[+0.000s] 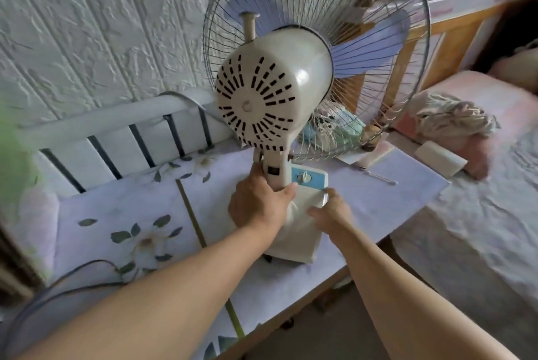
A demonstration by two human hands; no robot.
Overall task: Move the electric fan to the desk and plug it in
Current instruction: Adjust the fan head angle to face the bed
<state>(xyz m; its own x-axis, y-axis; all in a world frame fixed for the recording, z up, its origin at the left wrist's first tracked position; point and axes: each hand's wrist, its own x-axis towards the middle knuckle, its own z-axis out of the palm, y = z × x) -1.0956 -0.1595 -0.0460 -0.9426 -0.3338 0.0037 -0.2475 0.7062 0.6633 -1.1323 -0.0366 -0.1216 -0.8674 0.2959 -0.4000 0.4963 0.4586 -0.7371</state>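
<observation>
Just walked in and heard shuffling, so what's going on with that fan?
A person is handling the electric fan on the desk, which has a floral cover. The left hand grips the fan's neck just above the base, while the right hand holds the edge of the base beside the blue control panel. The base sits on the desk. A cable trails over the desk's left side; no plug or socket shows.

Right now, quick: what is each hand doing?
Left hand: grips the neck of the fan.
Right hand: on the fan's base, fingers curled over its edge.
</observation>
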